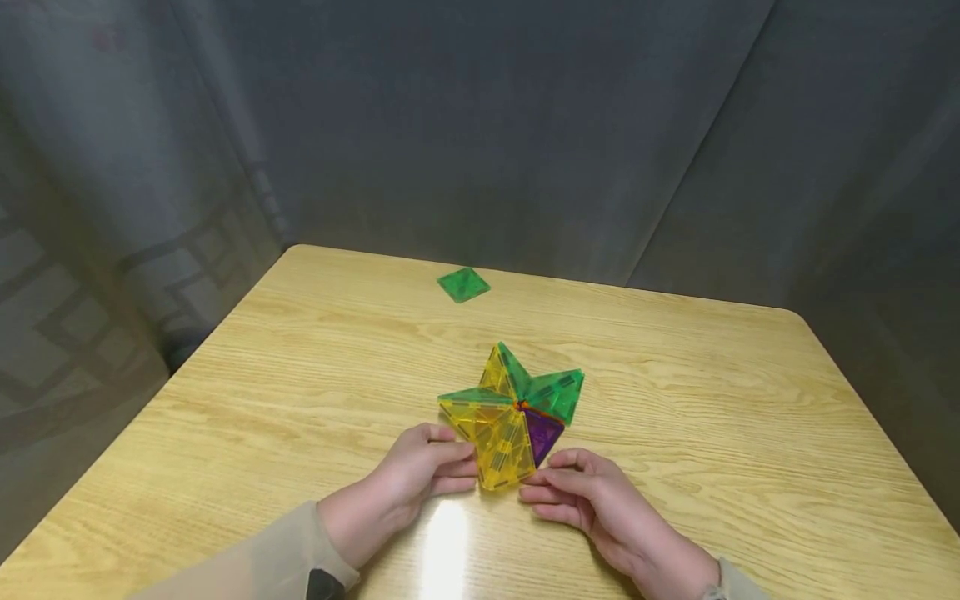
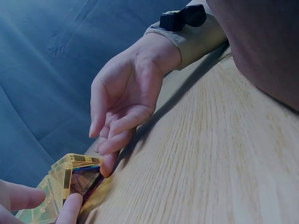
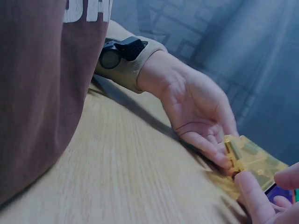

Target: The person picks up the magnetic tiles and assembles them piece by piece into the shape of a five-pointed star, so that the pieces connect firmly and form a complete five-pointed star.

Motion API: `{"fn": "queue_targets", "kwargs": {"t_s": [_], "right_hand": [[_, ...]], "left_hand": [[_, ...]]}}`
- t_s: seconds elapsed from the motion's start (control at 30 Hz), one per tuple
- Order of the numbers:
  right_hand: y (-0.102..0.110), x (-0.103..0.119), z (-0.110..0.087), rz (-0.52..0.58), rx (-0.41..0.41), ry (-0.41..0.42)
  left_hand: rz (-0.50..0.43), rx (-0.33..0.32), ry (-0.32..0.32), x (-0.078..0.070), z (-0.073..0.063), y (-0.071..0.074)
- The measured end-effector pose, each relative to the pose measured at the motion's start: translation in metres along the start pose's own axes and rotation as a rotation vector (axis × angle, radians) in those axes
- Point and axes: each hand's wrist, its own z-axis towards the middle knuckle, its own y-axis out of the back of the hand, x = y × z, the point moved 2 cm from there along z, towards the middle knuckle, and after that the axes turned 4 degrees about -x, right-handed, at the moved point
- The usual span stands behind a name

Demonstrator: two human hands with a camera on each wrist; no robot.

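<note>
A star-shaped build of translucent magnetic tiles [image 1: 504,442] stands on the table, its tiles tilted up towards a raised middle. Yellow tiles lie nearest me, a purple triangle [image 1: 543,433] at right and green tiles [image 1: 557,395] behind. My left hand [image 1: 420,467] holds the front-left yellow edge between thumb and fingers. At the front point near the purple triangle, my right hand [image 1: 592,508] pinches the edge with its fingertips. In the left wrist view, the right hand [image 2: 128,98] reaches a yellow tile's lower edge. The left hand [image 3: 196,107] touches yellow tiles in the right wrist view.
A flat green diamond shape [image 1: 463,284] lies near the table's far edge. The wooden table [image 1: 300,350] has rounded far corners, with dark grey curtains [image 1: 480,125] hanging behind it. A bright reflection shows on the tabletop between my wrists.
</note>
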Motion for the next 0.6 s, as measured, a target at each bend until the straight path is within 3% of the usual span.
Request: {"fn": "queue_targets", "kwargs": {"t_s": [0.17,0.23,0.4,0.47,0.6], "right_hand": [[0.004,0.005,-0.006,-0.029,0.031,0.008],[0.008,0.007,-0.007,-0.054,0.005,0.029],[0.024,0.019,-0.003,-0.07,-0.227,0.126],[0.031,0.025,0.001,-0.054,-0.276,0.152],[0.038,0.032,0.01,-0.023,-0.185,0.164]], "left_hand": [[0.001,0.012,0.002,-0.002,-0.002,0.002],[-0.004,0.013,-0.001,-0.003,-0.002,0.003],[-0.022,-0.021,-0.023,-0.009,0.002,0.01],[-0.027,-0.047,-0.041,-0.012,0.004,0.013],[-0.009,-0.101,-0.077,-0.019,0.009,0.02]]}}
